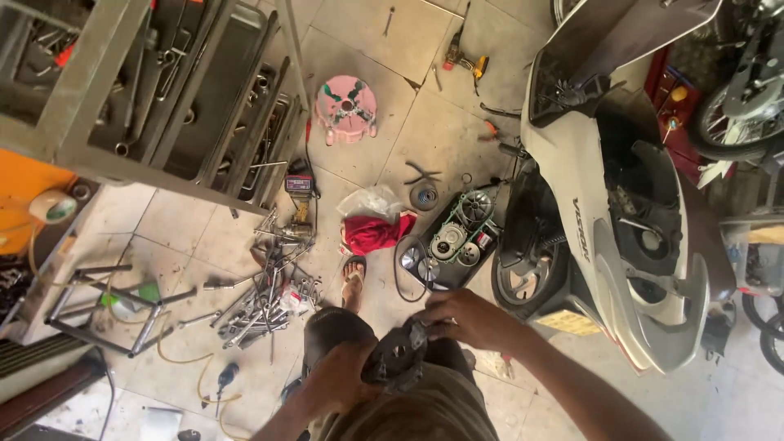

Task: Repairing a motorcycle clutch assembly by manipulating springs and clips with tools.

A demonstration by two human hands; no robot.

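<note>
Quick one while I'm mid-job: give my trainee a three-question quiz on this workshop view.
1. True or false: both the left hand and the right hand grip the dark round metal machine part.
2. What lies right beside the crumpled red cloth on the tiled floor?
A. a blue bucket
B. a clear plastic bag
C. a ladder
3. Fill in: the white scooter stands on the person's ____ side.

Key: 1 true; 2 B; 3 right
</note>
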